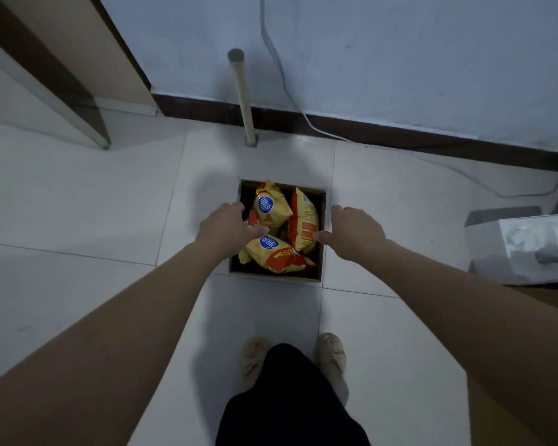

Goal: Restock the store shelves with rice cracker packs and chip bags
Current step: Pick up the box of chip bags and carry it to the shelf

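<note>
Shoes [331, 352]: beige, on white tiles.
Left hand [229, 225]: spread wide at the cardboard box [273, 277] left rim, thumb over the chip bags [271, 207].
Right hand [356, 230]: spread wide astride the right wall, thumb touching a bag.
Chip bags: yellow, inside the box, between both hands.

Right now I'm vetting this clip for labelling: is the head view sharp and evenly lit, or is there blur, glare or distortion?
Head view: dim, bluish light; the left hand and right hand look slightly soft, as does the print on the chip bags in the box; a pale glare patch lies on the floor near the pole; the wide angle bends the skirting board.
</note>
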